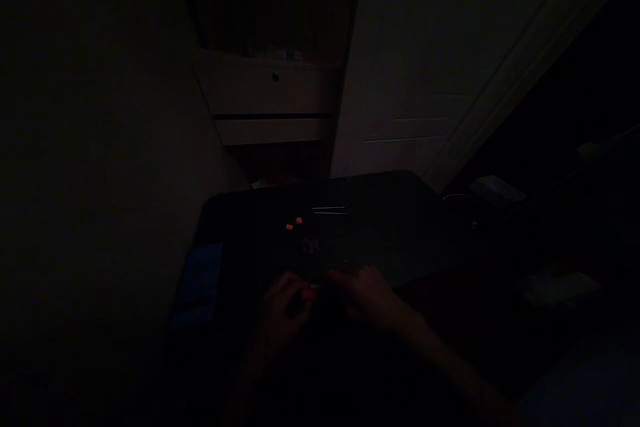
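The scene is very dark. My left hand (281, 310) pinches a small red piece (309, 293) between thumb and fingertips at the near side of the dark table. Close by on the right, my right hand (364, 288) has its fingers bent and closed; anything in them is hidden by darkness. A tiny orange speck (346, 261) shows just beyond its fingers. Further in lie two small orange-red pieces (299, 220) and a dim purplish object (310, 245) whose kind I cannot make out. Two thin pale sticks (330, 211) rest side by side behind them.
A bluish flat panel (197, 283) lies at the table's left edge. Behind the dark tabletop (390, 207) stand a drawer unit (275, 93) and a pale door-like panel (400, 93). A pale box (496, 190) sits off to the right.
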{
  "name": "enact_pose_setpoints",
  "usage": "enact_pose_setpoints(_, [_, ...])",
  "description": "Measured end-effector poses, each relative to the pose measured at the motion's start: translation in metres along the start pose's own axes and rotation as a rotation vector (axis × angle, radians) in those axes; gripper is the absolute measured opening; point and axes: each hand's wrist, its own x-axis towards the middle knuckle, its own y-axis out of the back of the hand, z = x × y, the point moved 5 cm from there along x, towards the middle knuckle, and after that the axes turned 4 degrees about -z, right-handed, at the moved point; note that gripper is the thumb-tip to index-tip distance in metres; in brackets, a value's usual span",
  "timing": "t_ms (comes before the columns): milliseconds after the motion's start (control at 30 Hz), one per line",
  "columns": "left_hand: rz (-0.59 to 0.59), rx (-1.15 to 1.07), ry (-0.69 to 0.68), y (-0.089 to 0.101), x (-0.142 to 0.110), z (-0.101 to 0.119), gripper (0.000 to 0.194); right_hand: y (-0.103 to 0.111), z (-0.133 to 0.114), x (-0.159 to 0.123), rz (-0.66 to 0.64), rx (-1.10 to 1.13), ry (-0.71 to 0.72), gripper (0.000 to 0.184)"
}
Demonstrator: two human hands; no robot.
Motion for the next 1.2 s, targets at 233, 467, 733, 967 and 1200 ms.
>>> enact_pose_setpoints(233, [0.005,0.062,0.001,-0.004,-0.003,-0.005,0.029,-0.017,0.006,-0.001,-0.061,0.034,-0.031,0.035])
enact_pose_setpoints(467, [0.146,0.126,0.008,-0.008,-0.002,-0.003,0.021,-0.022,0.006,-0.006,-0.032,-0.007,-0.027,0.036])
enact_pose_setpoints(733, [0.074,0.159,-0.08,-0.011,-0.001,0.002,0.028,-0.018,0.005,-0.005,0.04,0.031,-0.033,0.037])
enact_pose_setpoints(967, [0.004,0.154,0.025,-0.01,0.004,0.005,0.019,-0.021,0.011,-0.003,-0.002,0.053,-0.094,0.027])
enact_pose_setpoints(1200, [-0.065,0.133,0.068,-0.008,0.011,0.01,0.016,-0.024,0.019,-0.004,0.018,0.061,-0.053,0.029])
